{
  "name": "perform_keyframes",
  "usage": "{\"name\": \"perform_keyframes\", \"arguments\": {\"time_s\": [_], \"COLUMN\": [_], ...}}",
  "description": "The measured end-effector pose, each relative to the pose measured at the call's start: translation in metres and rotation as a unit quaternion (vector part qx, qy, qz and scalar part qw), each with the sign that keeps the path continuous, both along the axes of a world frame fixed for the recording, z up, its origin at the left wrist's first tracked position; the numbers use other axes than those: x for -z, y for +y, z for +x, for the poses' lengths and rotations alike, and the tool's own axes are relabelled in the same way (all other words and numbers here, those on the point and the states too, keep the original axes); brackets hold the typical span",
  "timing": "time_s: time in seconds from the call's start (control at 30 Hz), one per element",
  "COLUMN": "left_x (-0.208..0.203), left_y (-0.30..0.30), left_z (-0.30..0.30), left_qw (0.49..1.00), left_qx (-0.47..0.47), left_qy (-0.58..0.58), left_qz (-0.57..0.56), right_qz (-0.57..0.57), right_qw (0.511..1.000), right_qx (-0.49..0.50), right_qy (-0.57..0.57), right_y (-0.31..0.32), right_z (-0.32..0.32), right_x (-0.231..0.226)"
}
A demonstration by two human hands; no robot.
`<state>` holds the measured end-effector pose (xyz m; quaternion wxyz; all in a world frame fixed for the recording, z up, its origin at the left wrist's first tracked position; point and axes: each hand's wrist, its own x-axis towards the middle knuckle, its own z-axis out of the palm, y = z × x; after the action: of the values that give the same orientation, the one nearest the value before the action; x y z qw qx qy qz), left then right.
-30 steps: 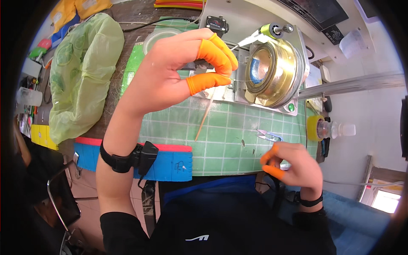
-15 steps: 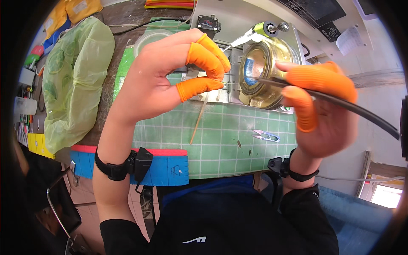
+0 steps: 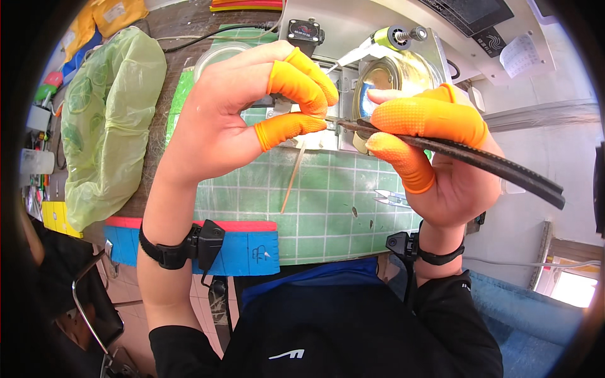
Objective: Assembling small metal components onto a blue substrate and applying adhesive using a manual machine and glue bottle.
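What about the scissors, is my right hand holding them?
No, your right hand holds a long black tool, while the scissors lie on the green mat.

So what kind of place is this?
Probably a small workshop bench for fine handwork: a green gridded mat, snips lying on it, and a mounted brass-coloured drum behind the right hand.
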<state>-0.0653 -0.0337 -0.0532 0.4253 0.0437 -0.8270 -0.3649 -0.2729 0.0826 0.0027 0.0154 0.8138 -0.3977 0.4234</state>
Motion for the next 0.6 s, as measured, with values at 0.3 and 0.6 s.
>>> {"name": "perform_keyframes", "arguments": {"time_s": [0.3,0.6], "left_x": [0.000,-0.001], "left_y": [0.001,0.001], "left_z": [0.001,-0.003], "left_qw": [1.000,1.000], "left_qx": [0.009,-0.002], "left_qy": [-0.002,0.015], "left_qz": [0.007,-0.014], "right_qz": [0.025,-0.001], "right_qw": [0.999,0.999], "right_qx": [0.020,0.039], "right_qy": [0.022,0.017], "right_y": [0.001,-0.002], "right_z": [0.002,0.011], "right_x": [-0.003,0.001]}}
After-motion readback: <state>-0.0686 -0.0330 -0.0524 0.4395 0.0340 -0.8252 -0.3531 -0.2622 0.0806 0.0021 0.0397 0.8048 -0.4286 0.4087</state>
